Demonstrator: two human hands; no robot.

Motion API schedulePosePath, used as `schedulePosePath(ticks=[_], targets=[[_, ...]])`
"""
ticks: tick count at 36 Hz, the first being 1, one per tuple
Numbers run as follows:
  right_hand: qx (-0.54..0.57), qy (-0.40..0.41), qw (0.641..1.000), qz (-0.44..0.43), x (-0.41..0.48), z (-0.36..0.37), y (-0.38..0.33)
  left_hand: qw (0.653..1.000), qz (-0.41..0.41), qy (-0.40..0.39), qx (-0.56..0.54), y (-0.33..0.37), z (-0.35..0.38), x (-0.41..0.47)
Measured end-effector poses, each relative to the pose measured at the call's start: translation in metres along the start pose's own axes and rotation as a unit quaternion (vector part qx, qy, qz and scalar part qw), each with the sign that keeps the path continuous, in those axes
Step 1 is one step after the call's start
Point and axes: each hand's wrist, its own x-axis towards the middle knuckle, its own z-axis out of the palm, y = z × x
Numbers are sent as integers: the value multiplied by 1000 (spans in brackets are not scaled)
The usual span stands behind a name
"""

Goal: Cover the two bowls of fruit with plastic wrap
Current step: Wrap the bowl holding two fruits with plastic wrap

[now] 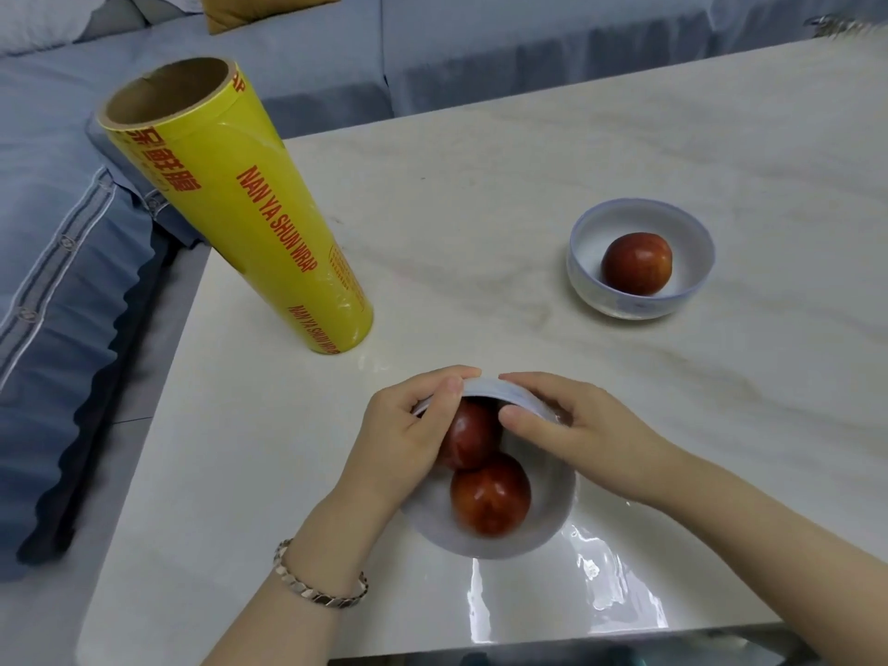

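Fingers point(435, 383) of the left hand point(403, 437) and right hand point(579, 427) curl over the near bowl's point(552, 519) far rim, pinching plastic wrap point(593, 572) against it, while the uncovered second bowl point(588, 293) sits well apart, far-right, nearer the right hand.

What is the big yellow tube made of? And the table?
The yellow roll looks like glossy plastic film wound on a brown cardboard core, seen at its open top. The table looks like polished marble or a look-alike: pale, grey-veined, shiny with glare.
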Motion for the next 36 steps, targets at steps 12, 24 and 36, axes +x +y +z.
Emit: schedulePosePath(ticks=[12,24,36], targets=[[213,-16,976,32,-15,-17,18,985,-87,143,-52,1,10,-1],[163,49,985,20,-14,-22,20,981,-174,58,-67,1,10,7],[163,61,983,58,1,-35,7,993,-106,8,-42,7,15,12]])
